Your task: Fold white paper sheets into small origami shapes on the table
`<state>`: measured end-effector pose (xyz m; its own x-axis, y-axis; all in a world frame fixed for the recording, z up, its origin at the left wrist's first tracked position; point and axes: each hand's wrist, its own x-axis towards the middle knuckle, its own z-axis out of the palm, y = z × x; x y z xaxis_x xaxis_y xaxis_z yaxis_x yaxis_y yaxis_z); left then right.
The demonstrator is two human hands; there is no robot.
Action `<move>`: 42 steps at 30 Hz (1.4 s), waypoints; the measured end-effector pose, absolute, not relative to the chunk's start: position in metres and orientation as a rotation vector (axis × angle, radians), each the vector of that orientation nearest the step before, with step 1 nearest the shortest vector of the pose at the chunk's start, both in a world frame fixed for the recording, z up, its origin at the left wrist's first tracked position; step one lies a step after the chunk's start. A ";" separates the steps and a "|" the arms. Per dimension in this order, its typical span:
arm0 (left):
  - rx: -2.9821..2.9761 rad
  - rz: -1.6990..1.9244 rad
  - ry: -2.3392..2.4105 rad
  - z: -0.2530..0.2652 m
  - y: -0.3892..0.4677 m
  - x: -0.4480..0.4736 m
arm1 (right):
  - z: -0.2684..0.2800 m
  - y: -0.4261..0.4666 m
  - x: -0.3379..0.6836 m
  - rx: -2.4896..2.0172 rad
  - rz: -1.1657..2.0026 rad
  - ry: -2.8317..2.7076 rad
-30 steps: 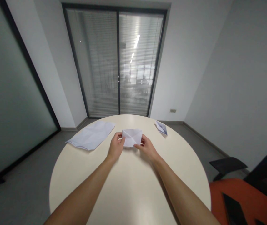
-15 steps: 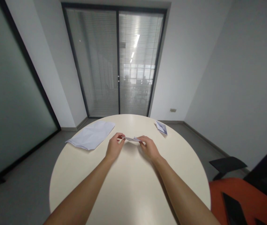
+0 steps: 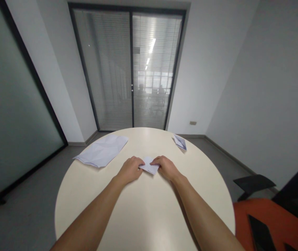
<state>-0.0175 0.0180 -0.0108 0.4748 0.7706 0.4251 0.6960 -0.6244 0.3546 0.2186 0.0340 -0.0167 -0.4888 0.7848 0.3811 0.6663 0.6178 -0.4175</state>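
A small piece of folded white paper [image 3: 149,166] is between my two hands, low over the middle of the round table. My left hand [image 3: 131,169] pinches its left side, the thumb on top and the fingers curled. The right side is gripped by my right hand [image 3: 166,167], thumb on the upper face. One corner of the paper points toward me. Part of its edges is hidden under my fingers.
On the cream round table [image 3: 141,216], larger white sheets [image 3: 103,150] lie at the back left. Another folded paper [image 3: 180,142] stands near the back right edge. An orange chair [image 3: 277,223] with a black armrest is at the right. Glass doors [image 3: 132,69] rise behind.
The folded paper has come lower and closer to me, and its upper face now shows instead of its thin edge. Both hands have shifted with it, still gripping its sides.
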 end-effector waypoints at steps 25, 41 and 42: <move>2.745 0.510 1.301 -0.008 0.015 -0.019 | -0.007 0.027 0.217 -1.319 0.270 -2.435; 2.659 0.576 1.393 -0.007 0.018 -0.020 | -0.011 0.035 0.226 -1.269 0.321 -2.349; 2.652 0.576 1.413 -0.006 0.017 -0.019 | -0.009 0.035 0.226 -1.290 0.309 -2.346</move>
<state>-0.0192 0.0172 -0.0060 0.5035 0.8145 0.2882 0.7837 -0.5710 0.2445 0.2260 0.0346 -0.0092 -0.4660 0.8421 0.2715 0.7432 0.5391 -0.3964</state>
